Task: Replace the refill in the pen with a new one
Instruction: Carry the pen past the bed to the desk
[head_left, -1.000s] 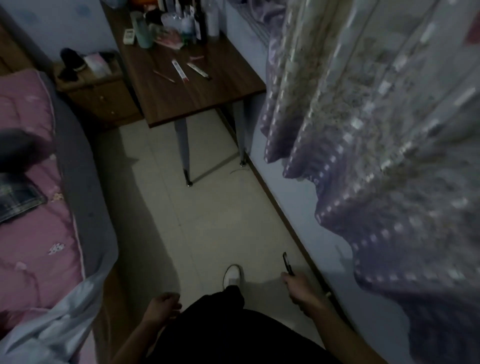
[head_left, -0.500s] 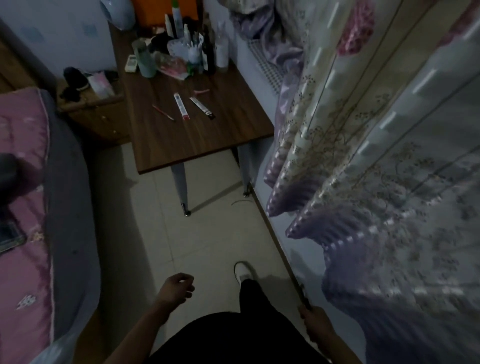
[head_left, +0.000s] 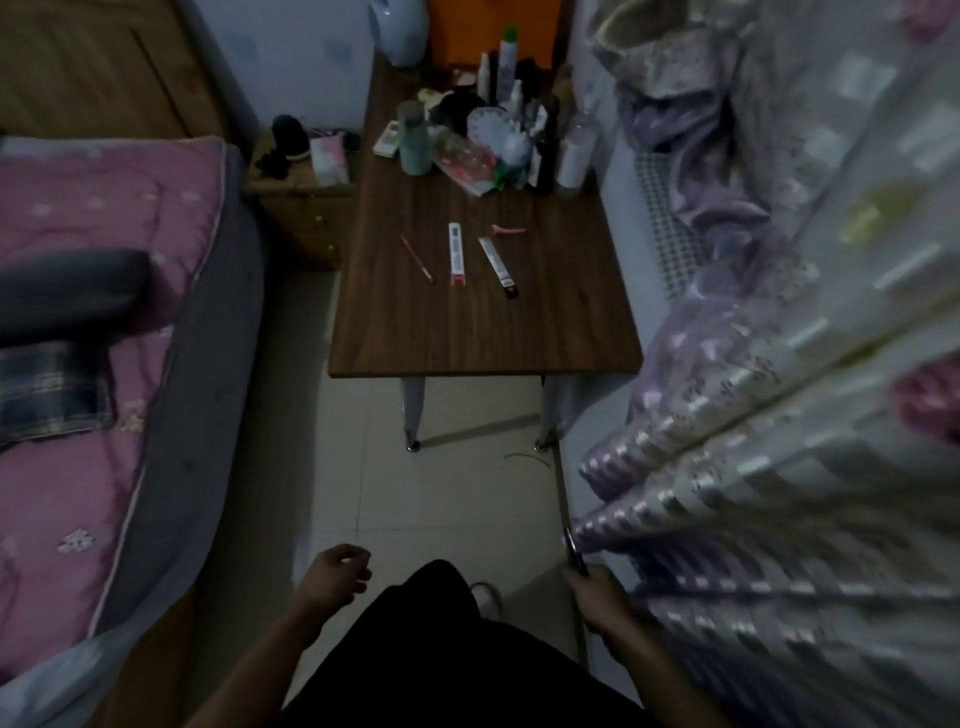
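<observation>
One dark pen (head_left: 575, 552) sits gripped in my right hand (head_left: 597, 592) at lower right, long axis pointing up-frame toward the desk (head_left: 483, 332). My left hand (head_left: 337, 574) hangs loosely curled, empty, lower centre.

Person stepping closer, tabletop (head_left: 483, 332) now nearer and squarer ahead, left hand (head_left: 337, 571) swung forward, right hand (head_left: 597, 587) drawn back with pen (head_left: 574, 551)

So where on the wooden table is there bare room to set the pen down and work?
The near half of the table is bare, from its front edge up to the thin red stick and two flat packets. The far end is crowded with bottles. The right hand holds the pen.
</observation>
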